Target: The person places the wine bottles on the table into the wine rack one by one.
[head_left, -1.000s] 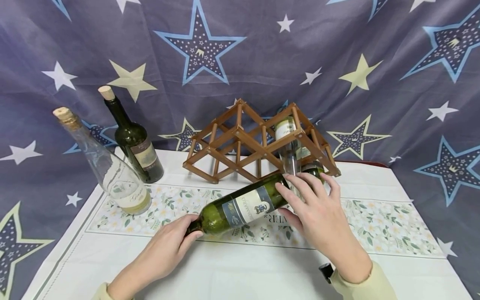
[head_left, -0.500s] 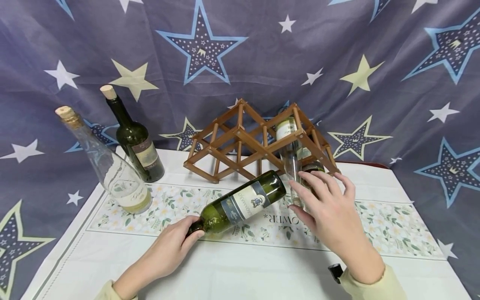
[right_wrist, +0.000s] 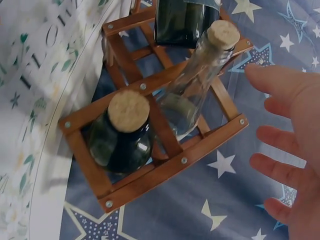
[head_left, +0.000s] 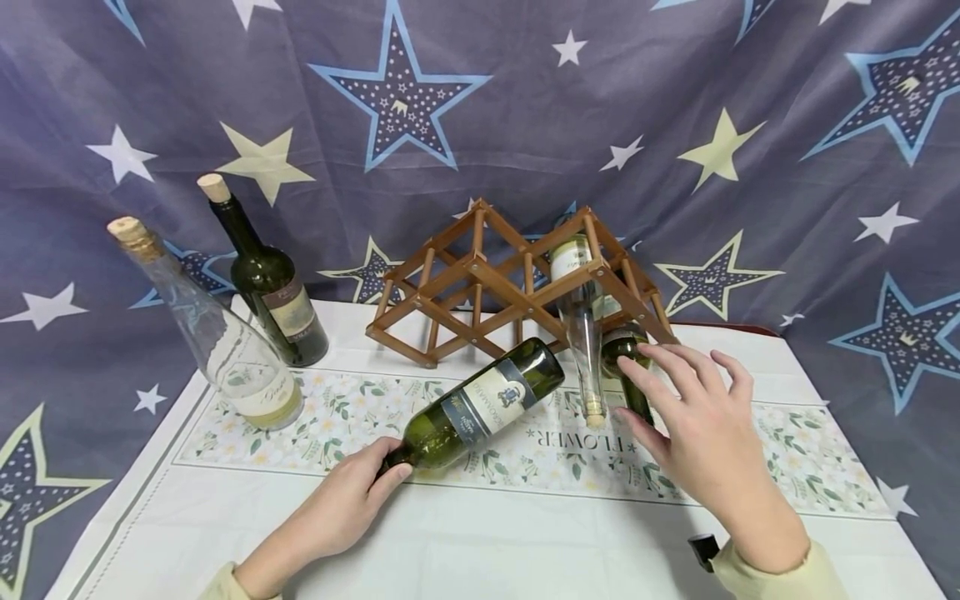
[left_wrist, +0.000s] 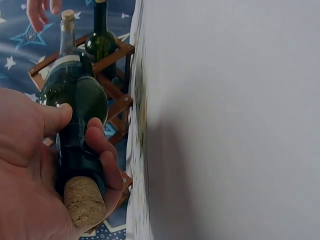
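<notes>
My left hand [head_left: 341,508] grips a green wine bottle [head_left: 483,404] by its neck, the base slanting up toward the rack. In the left wrist view its cork [left_wrist: 85,201] pokes out between thumb and fingers. My right hand [head_left: 708,433] is empty, fingers spread, in front of the rack's right end. Close behind those fingers a second green bottle [head_left: 626,346] lies in the wooden wine rack [head_left: 474,267], neck outward. Beside it a clear bottle [head_left: 581,321] rests in a higher slot, its cork pointing toward me.
Two corked bottles stand upright at the left: a clear bottle [head_left: 247,367] and a dark green bottle [head_left: 273,292]. A floral runner [head_left: 795,458] crosses the white tablecloth [head_left: 510,542]. Behind the table hangs a star-patterned curtain [head_left: 525,108].
My right hand has come off the held bottle's base and moved right, its fingers spread. My left hand keeps its grip on the neck, the bottle tilting slightly.
</notes>
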`<state>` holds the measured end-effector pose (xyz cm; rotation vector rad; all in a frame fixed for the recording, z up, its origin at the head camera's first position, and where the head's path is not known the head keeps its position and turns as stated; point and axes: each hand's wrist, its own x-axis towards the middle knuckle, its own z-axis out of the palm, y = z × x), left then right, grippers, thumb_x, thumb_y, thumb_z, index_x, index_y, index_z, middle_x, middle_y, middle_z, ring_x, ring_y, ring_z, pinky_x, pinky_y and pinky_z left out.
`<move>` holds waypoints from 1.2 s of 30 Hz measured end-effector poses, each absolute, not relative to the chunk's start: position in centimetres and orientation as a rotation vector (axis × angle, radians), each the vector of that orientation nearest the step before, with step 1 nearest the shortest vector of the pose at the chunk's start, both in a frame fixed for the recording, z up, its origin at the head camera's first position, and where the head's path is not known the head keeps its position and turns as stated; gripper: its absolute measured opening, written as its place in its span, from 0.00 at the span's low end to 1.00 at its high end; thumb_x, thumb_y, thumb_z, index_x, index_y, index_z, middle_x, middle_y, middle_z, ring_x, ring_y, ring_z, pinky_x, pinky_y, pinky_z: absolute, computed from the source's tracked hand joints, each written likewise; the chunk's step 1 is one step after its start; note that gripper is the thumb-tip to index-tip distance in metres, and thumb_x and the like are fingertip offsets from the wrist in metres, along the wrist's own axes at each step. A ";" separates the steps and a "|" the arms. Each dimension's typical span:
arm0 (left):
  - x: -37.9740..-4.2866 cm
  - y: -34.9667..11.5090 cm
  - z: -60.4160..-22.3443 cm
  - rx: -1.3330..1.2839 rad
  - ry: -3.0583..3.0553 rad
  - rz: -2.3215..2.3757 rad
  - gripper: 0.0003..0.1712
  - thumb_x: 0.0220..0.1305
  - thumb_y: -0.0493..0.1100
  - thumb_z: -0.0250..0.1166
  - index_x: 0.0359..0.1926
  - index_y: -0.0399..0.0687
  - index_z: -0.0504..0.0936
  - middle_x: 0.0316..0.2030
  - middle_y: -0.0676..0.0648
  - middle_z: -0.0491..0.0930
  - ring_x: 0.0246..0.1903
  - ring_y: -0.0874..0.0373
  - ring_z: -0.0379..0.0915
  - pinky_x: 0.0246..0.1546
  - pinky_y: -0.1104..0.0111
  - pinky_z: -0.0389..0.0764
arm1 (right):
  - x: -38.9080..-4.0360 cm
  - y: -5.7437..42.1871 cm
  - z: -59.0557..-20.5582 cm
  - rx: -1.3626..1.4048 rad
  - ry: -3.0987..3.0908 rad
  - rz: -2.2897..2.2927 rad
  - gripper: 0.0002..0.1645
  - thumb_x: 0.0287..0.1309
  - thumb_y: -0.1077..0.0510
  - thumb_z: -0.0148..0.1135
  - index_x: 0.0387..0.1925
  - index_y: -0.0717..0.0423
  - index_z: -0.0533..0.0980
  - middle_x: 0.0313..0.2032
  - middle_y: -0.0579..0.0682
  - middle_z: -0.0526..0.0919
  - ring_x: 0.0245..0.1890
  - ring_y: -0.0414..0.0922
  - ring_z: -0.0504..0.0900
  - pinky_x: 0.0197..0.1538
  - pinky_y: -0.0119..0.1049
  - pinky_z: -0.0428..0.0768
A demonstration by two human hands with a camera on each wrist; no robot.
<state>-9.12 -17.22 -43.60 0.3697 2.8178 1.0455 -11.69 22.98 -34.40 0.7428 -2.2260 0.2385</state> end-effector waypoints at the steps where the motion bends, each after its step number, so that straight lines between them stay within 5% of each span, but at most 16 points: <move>1: -9.1 -17.1 -43.6 0.361 2.808 1.056 0.21 0.74 0.59 0.54 0.56 0.51 0.76 0.41 0.57 0.79 0.46 0.61 0.77 0.45 0.59 0.78 | -11.7 23.1 -34.4 0.738 -2.225 0.237 0.31 0.69 0.35 0.50 0.59 0.49 0.78 0.57 0.57 0.79 0.57 0.61 0.72 0.60 0.67 0.57; 7: -8.9 -16.7 -43.8 0.318 2.767 1.156 0.14 0.74 0.53 0.56 0.53 0.54 0.77 0.42 0.57 0.80 0.49 0.59 0.77 0.53 0.57 0.76 | -11.6 23.8 -34.3 0.716 -2.242 0.226 0.32 0.69 0.34 0.50 0.59 0.50 0.79 0.57 0.57 0.79 0.56 0.61 0.73 0.61 0.67 0.57; 17: -8.9 -15.9 -44.3 0.277 2.726 1.213 0.15 0.75 0.53 0.55 0.54 0.53 0.77 0.47 0.54 0.80 0.55 0.55 0.75 0.58 0.54 0.72 | -11.7 24.7 -34.6 0.705 -2.275 0.217 0.31 0.68 0.35 0.52 0.61 0.49 0.77 0.59 0.56 0.77 0.57 0.62 0.71 0.62 0.67 0.56; 36: -8.9 -14.7 -44.4 0.178 2.631 1.274 0.17 0.75 0.56 0.54 0.50 0.49 0.77 0.39 0.52 0.79 0.49 0.56 0.76 0.54 0.54 0.74 | -12.0 27.7 -35.9 0.624 -2.415 0.190 0.36 0.58 0.38 0.62 0.64 0.49 0.75 0.61 0.60 0.73 0.61 0.63 0.68 0.55 0.65 0.62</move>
